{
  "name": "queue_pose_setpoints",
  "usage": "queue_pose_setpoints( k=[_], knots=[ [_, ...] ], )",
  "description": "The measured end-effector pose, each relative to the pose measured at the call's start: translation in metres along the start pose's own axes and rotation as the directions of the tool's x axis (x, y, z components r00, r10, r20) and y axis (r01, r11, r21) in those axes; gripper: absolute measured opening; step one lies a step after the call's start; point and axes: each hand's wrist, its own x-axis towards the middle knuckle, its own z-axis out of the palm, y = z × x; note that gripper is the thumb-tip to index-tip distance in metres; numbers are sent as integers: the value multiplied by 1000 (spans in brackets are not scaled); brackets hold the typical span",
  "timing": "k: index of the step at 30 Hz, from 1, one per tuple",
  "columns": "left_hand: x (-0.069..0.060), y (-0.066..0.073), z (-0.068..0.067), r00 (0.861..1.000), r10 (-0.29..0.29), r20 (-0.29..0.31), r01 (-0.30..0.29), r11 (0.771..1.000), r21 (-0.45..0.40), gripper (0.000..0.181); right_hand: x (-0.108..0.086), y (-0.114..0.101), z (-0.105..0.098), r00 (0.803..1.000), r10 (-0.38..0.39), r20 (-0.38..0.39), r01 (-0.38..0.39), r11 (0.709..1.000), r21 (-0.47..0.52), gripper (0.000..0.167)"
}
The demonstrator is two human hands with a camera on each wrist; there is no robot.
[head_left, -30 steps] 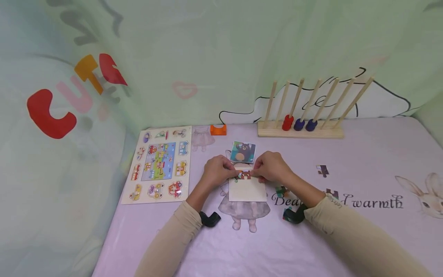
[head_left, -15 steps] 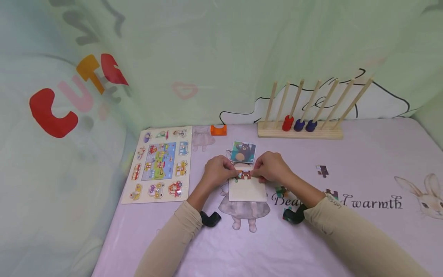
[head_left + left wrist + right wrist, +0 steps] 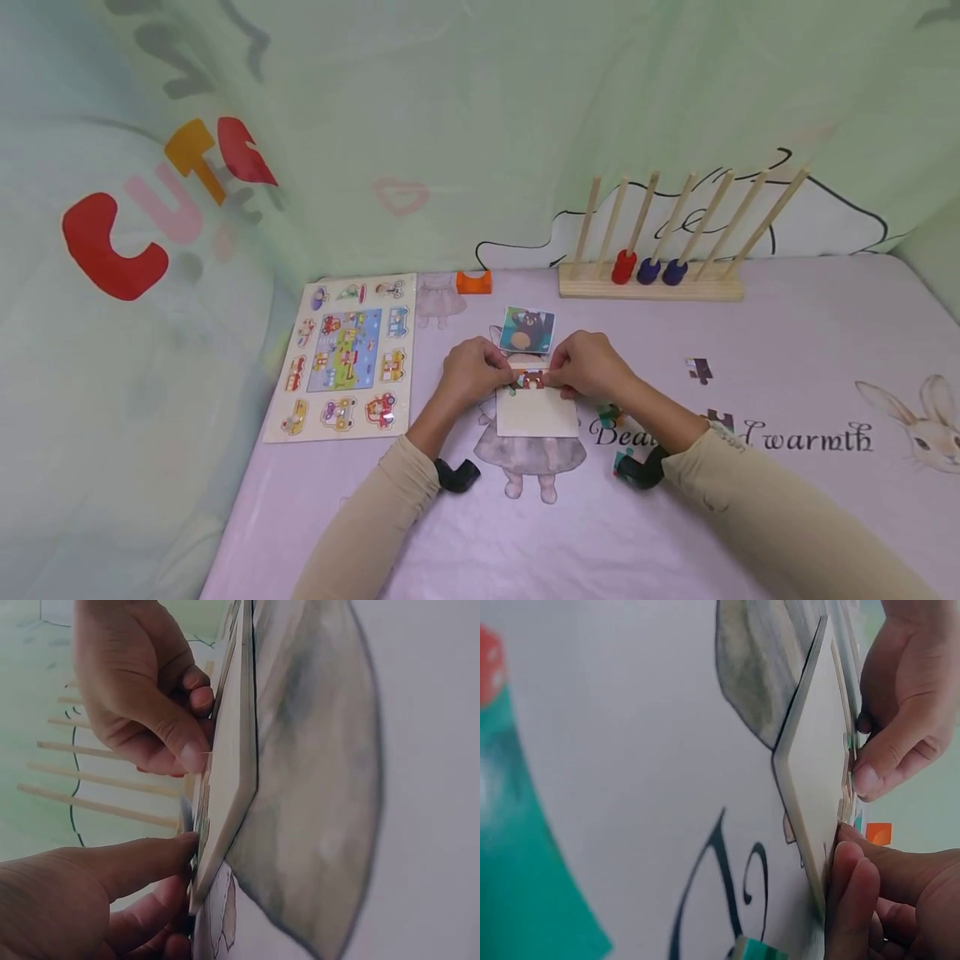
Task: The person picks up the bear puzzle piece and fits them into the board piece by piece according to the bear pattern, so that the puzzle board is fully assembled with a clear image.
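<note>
The bear-face pieces [image 3: 532,375] lie on the far part of a pale square board [image 3: 537,417], which rests on the lilac cloth [image 3: 480,550]. The left hand [image 3: 471,369] holds at their left end, and the right hand [image 3: 588,360] at their right end. On both hands the fingers are curled, with the thumb tip on the pieces and only a small gap to the fingers; how firmly they pinch, I cannot tell.

Just beyond the board is a picture card [image 3: 527,330] with a brown bear. To the right, a dark puzzle piece [image 3: 700,369] lies apart, and a green piece [image 3: 611,415] is nearer to the board, partly behind the right forearm. Farther left there is a vehicle puzzle [image 3: 313,421]. At the far side stand an orange block [image 3: 473,286] and, to its right, a peg rack [image 3: 652,290] with one red and two dark blue beads.
</note>
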Motion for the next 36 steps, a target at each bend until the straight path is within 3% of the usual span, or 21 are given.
queue_pose_setpoints(
  k=[12,22,36],
  knots=[
    [-4,3,1,999,17,-38,-16,1000,21,20,2,-2,-2,999,37,3,-37,999,-16,21],
    [-4,3,3,999,8,-46,-6,999,36,19,6,1,-3,998,52,18,-52,999,-1,22],
    [-2,1,3,998,40,-53,-36,997,62,18,5,6,-6,997,59,56,-61,998,28,22]
  ],
)
